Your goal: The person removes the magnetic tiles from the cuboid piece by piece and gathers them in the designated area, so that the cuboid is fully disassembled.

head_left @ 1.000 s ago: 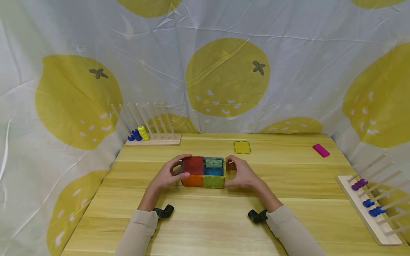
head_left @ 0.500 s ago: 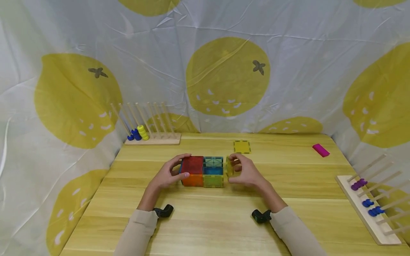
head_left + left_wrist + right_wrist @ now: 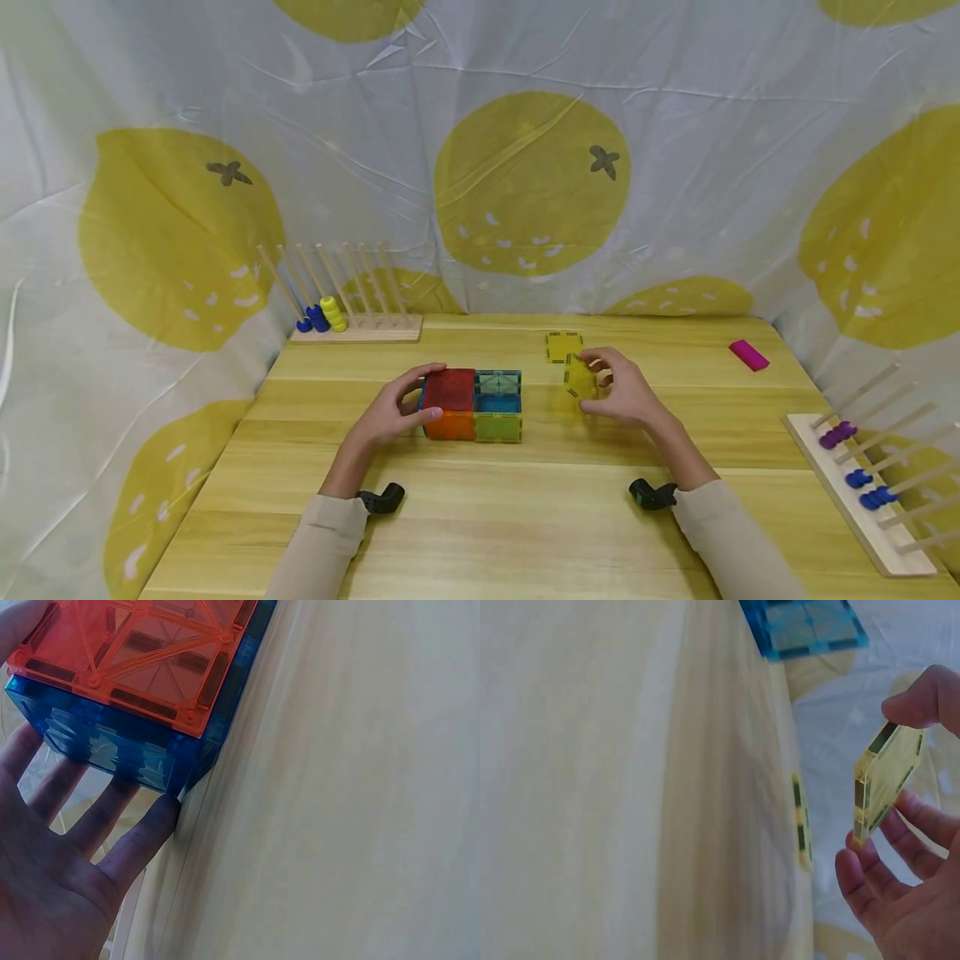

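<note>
One yellow tile [image 3: 580, 377], pinched between thumb and fingers of right hand [image 3: 628, 390], tilts above table [image 3: 495, 508], toward far edge. Left hand [image 3: 386, 408], fingers apart, grips coloured tile box [image 3: 468, 407], well in from left edge.

Apparent play area, fruit-print cloth [image 3: 345, 167] round a wooden table [image 3: 495, 525], bead racks [image 3: 356, 332], translucent toy tiles [image 3: 450, 389]
</note>
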Action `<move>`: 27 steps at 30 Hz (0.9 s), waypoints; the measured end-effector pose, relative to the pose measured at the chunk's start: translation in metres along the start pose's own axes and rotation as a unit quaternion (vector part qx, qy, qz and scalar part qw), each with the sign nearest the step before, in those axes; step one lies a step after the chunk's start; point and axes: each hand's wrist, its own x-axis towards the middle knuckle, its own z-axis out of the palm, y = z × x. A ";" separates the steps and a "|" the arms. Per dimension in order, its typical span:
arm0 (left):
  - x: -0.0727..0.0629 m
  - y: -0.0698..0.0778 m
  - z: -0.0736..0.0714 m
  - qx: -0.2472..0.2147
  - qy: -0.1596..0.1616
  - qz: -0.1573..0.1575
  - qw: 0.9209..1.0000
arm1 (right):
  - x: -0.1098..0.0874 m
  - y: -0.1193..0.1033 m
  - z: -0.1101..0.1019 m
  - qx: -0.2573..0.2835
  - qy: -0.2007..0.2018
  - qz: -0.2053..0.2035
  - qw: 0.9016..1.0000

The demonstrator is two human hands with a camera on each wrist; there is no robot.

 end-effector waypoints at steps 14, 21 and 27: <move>0.000 0.001 0.000 0.006 0.003 -0.002 1.000 | -0.001 0.036 -0.038 -0.044 0.016 0.021 0.999; -0.001 0.000 0.001 0.006 0.005 -0.008 1.000 | 0.005 0.051 -0.049 -0.076 0.009 0.041 0.996; 0.000 -0.002 0.000 0.007 0.006 -0.006 1.000 | 0.012 0.060 -0.053 -0.093 0.004 0.059 0.994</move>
